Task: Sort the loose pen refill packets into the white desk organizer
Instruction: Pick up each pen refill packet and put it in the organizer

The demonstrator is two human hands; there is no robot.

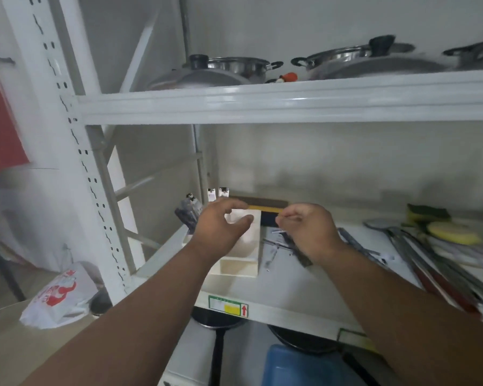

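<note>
Two hands hover over the shelf [304,291]: the left hand [221,227], fingers loosely curved and holding nothing, above the white organizer [243,263], the right hand [307,227] curled, seemingly empty, above loose refill packets [279,246] beside it.

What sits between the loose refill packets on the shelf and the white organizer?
Nothing visible does. The loose pen refill packets lie just right of the white desk organizer; only the person's left hand hovers over its compartments.

White shelf [290,299]: organizer [240,263], packets [279,246].
</note>
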